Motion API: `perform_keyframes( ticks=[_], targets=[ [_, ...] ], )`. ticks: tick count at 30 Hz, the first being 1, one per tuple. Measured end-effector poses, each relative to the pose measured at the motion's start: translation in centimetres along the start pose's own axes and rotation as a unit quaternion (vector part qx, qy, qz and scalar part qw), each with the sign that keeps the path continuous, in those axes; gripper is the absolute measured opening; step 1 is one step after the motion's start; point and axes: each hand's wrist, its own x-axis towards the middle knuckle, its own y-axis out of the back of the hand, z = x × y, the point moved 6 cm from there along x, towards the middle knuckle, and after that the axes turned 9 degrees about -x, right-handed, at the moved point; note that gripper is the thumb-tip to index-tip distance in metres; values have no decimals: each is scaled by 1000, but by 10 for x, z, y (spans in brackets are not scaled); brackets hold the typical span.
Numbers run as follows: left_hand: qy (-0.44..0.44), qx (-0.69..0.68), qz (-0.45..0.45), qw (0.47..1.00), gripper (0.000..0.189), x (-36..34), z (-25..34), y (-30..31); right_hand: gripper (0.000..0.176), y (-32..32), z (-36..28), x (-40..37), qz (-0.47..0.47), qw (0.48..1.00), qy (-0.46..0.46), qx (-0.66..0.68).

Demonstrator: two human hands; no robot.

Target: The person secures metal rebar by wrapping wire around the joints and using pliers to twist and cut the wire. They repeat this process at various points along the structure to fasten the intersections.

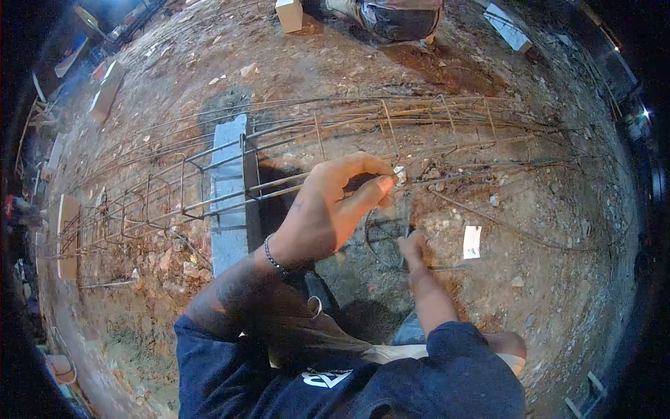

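My left hand (342, 199) reaches over the long rebar cage (286, 135), its thumb and fingers bent into a pinch. A small whitish piece (399, 174) shows right at the fingertips; what the fingers grip is too small to tell. Lower and to the right, my right hand (413, 248) is closed around something narrow and dark, which is blurred. A curved thin bar lies between the two hands. Left of them the cage passes over a grey board (229, 181).
A white paper tag (472, 242) lies on the soil at right. Pale blocks rest at the cage's left end (68, 237), upper left (106, 92), top (289, 15) and upper right (508, 28). A crouching person (401, 19) is partly visible at the top.
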Motion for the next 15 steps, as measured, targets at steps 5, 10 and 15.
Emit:
perform_keyframes(
  ticks=[5,10,15],
  targets=[
    [-55,52,20,997,19,2,-3,8,60,-57,46,36,138,989,26,52],
    [-54,162,-2,985,18,6,-2,19,37,28,37,25,-30,999,22,-3],
    [-90,58,-3,994,14,3,4,19,38,83,26,36,30,987,116,104]
  ],
)
